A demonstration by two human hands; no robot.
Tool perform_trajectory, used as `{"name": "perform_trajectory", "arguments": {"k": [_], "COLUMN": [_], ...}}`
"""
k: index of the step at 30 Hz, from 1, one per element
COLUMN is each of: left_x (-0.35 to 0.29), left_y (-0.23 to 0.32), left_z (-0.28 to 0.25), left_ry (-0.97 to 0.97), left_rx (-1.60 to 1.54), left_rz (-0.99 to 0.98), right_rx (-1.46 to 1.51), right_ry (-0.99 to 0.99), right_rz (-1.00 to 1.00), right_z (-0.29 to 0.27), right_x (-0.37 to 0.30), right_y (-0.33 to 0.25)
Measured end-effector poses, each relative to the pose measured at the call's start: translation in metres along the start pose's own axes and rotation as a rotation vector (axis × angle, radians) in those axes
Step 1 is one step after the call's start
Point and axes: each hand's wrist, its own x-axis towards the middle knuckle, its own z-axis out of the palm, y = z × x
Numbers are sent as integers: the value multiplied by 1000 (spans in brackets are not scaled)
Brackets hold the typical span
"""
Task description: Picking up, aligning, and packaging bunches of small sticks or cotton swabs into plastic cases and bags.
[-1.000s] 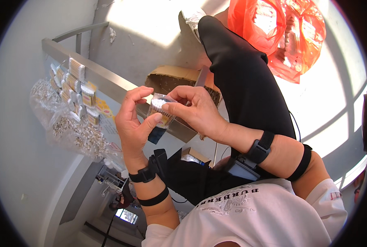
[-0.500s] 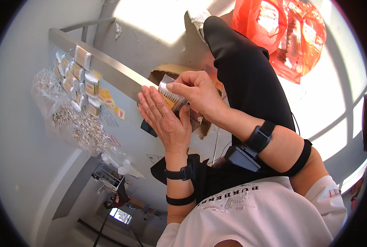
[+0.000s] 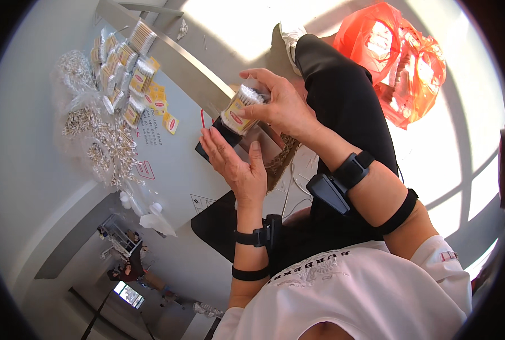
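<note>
My right hand (image 3: 283,105) grips a clear bag of cotton swabs (image 3: 242,111), its thumb across the front and its fingers behind. White cotton tips show at the top of the bag, above a yellow card with a red mark. Just below the bag, my left hand (image 3: 234,169) is open, its fingers stretched out and its thumb apart. A dark flat object (image 3: 221,137) lies behind the left fingertips, partly hidden by them. Under the hands, part of a cardboard box (image 3: 283,158) shows.
Several bundles of swabs (image 3: 142,38) stand on the table (image 3: 176,170) at left, beside yellow cards (image 3: 171,123) and a heap of loose swabs (image 3: 102,141) in clear plastic. A red plastic bag (image 3: 397,65) with packed swabs sits on the floor at upper right. Another person (image 3: 132,266) is in the background.
The swab bag has turned so its yellow card faces up, held in my right hand. My left hand is now lower and apart from it. The whole view has shifted slightly.
</note>
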Motion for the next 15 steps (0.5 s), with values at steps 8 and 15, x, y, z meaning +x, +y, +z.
{"name": "perform_trajectory", "arguments": {"k": [8, 15], "left_x": [5, 6], "left_y": [13, 11], "left_z": [25, 20], "left_ry": [78, -60], "left_rx": [67, 146], "left_rz": [-183, -99], "right_rx": [-157, -185], "right_ry": [-17, 45], "right_rz": [-158, -162], "right_z": [6, 6], "right_x": [2, 10], "right_y": [6, 18]}}
